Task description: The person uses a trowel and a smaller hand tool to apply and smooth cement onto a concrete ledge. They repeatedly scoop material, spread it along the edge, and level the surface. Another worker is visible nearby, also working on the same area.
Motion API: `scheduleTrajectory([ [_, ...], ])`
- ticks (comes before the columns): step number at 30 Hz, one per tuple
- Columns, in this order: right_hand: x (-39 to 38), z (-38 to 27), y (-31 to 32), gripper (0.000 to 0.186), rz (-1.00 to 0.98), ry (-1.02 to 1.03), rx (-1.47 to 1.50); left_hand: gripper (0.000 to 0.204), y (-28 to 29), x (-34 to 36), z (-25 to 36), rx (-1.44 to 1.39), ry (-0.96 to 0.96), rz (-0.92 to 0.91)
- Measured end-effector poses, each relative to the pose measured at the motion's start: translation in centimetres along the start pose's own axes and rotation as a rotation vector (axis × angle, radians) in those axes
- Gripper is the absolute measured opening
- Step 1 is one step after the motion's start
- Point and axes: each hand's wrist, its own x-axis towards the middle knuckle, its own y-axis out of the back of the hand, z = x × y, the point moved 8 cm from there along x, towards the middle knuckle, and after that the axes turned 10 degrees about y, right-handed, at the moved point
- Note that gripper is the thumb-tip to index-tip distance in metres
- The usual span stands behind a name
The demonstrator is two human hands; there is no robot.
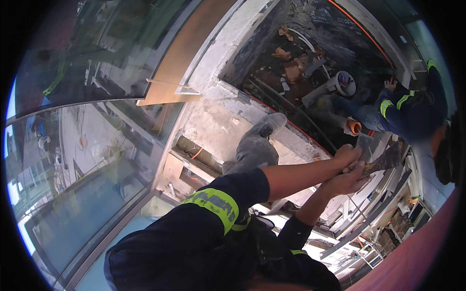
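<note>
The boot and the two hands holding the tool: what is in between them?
In the head view, a thin black cable with an orange line beside it crosses the grey concrete between the boot and the hands.

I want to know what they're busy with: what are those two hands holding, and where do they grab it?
Both the left hand and right hand grip the near end of a dark, flat tool; what kind it is cannot be told.
</note>
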Motion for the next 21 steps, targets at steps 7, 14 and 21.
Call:
scheduleTrajectory([
  [7,-0.6,0.1,-0.9,0.027,-0.004,-0.028,0.018,0.054,0.9,-0.4,0.7,-0.053,-0.003,-0.037],
  [14,-0.4,0.3,-0.7,0.024,-0.007,-0.021,0.028,0.052,0.3,-0.7,0.6,-0.1,0.055,-0.144],
  [21,-0.5,0.5,-1.1,0.022,-0.063,-0.025,0.097,0.051,0.5,1.2,0.0,-0.054,-0.023,-0.01],
])
